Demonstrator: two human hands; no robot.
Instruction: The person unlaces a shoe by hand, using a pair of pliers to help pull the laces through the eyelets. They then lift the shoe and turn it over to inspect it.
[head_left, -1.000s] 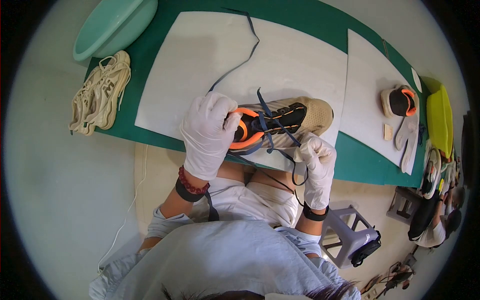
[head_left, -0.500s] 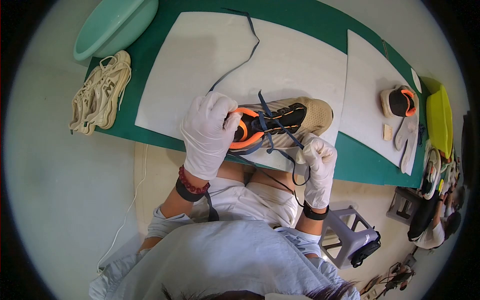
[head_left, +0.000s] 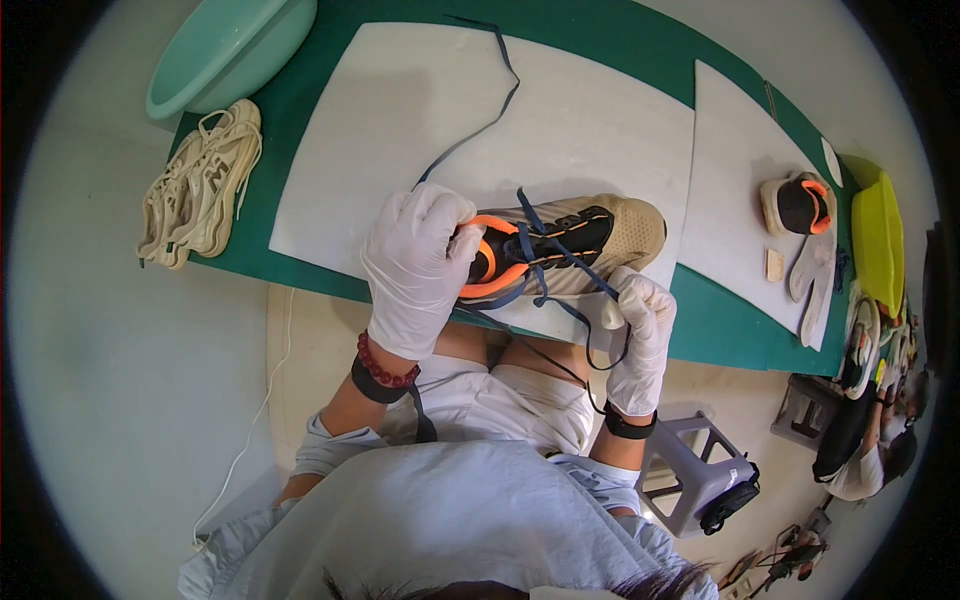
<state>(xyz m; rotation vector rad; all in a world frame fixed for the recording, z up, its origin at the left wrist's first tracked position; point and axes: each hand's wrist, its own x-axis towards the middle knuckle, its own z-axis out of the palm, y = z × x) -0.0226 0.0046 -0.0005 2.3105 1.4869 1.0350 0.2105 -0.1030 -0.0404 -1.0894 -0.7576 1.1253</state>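
The gloved left hand [head_left: 415, 270] is at the collar end of the shoe [head_left: 635, 228], its back turned up and its fingers curled in to grip the collar, while the left wrist [head_left: 388, 365], ringed by a red beaded bracelet and a dark band, lies on the body's side of the shoe. The gloved right hand [head_left: 640, 325] is off the shoe's near side, toward the toe, with its thumb and bent fingers pinched on the lace [head_left: 583, 266]. Both forearms, the left [head_left: 348, 408] and the right [head_left: 617, 453], reach up from rolled light-blue sleeves toward the shoe, spread apart.
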